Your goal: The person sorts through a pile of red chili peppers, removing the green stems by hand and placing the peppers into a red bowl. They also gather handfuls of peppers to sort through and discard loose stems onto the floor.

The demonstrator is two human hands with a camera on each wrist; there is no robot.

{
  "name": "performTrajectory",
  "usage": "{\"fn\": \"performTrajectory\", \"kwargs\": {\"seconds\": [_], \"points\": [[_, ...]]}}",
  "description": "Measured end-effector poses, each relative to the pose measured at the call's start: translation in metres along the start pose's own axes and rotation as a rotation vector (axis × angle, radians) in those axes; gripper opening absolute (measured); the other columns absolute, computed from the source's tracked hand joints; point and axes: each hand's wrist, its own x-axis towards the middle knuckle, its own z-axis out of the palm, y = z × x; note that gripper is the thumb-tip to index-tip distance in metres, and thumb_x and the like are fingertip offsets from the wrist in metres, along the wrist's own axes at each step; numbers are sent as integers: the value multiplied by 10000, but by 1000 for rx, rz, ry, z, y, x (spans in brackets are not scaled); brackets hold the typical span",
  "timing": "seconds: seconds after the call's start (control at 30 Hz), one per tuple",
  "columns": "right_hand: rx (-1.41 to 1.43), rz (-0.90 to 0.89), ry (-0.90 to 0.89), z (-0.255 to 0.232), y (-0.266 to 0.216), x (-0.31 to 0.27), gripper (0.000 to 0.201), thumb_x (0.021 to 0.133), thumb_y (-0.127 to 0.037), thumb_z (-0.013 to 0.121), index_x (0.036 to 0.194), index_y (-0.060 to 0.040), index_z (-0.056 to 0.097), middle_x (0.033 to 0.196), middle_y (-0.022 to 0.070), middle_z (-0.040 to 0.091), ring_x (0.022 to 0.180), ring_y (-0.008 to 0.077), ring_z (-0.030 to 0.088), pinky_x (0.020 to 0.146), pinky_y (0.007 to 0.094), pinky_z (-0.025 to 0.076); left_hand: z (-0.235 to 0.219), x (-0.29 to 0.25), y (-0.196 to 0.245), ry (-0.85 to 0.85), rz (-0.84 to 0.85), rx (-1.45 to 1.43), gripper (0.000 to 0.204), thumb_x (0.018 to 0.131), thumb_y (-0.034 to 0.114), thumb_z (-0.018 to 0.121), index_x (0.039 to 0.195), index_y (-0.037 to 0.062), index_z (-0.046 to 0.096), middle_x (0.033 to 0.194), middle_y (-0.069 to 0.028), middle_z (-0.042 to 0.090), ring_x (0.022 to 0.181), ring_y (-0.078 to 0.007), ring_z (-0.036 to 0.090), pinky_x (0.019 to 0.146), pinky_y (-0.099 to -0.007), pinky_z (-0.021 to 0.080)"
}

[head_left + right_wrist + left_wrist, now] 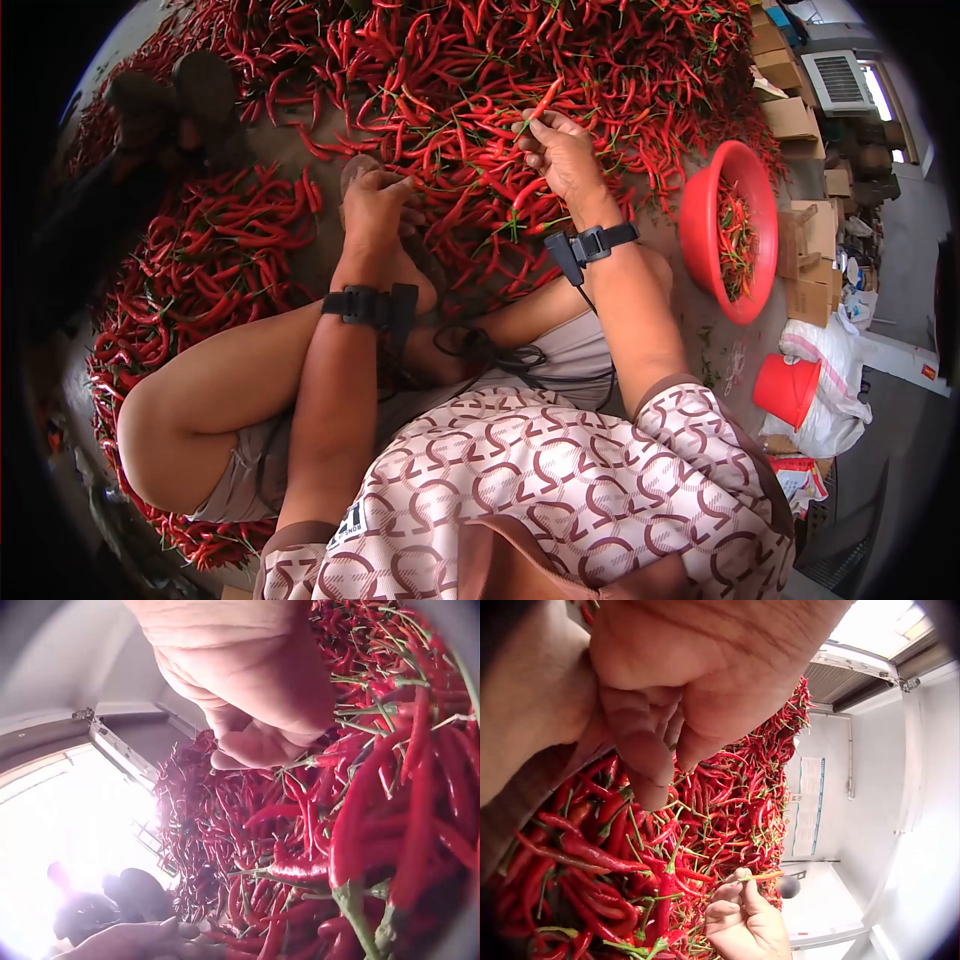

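In the head view my right hand [565,160] pinches one red chili pepper [546,98] by its green stem end, above a large heap of red chilies [440,60]. The left wrist view also shows that hand [746,926] with the orange-red chili [766,876] at its fingertips. My left hand [375,210] hangs over the heap's near edge, beside a foot, its fingers loosely bent. Nothing shows clearly between those fingers, which the left wrist view [697,675] gives from close by. The right wrist view hides the pinched chili behind my right hand [247,675].
A smaller chili pile [220,250] lies left of the crossed legs. On the right stand a red basin [697,235] with chilies in it, a small red bucket [785,390], a white sack [845,385] and cardboard boxes [808,300]. Dark shoes [205,85] are at the upper left.
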Motion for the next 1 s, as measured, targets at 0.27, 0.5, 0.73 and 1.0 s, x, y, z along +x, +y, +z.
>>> {"fn": "performTrajectory", "kwargs": {"seconds": [0.27,0.5,0.73,1.0], "points": [[-249,14,-21,3,-5,-14,156,879,-78,618,1025,-25,638,904,71,671,679,88,584,562,233,466,-1,1,-2,5,44,43,243,888,161,608,1006,-51,613,769,-130,661,526,-194,648,394,-257,472],[-1330,-674,140,23,16,-13,284,725,-177,742,987,-90,675,958,90,659,886,276,623,783,371,505,-4,19,-22,-32,161,138,277,879,170,607,1033,-58,635,770,-130,686,525,-201,649,425,-283,485],[-1722,-507,-60,53,58,4,328,786,-310,685,1059,-133,637,1137,100,585,1143,303,505,934,456,407,-8,8,-12,-22,74,117,309,888,175,585,1106,-44,597,836,-134,686,556,-181,661,420,-256,482],[-1759,-378,-84,56,50,17,238,807,-269,671,974,-102,645,1084,121,586,1097,317,520,918,473,416,-3,2,-4,-3,38,55,283,882,159,586,1079,-43,602,810,-140,690,546,-189,656,436,-266,487]]}}
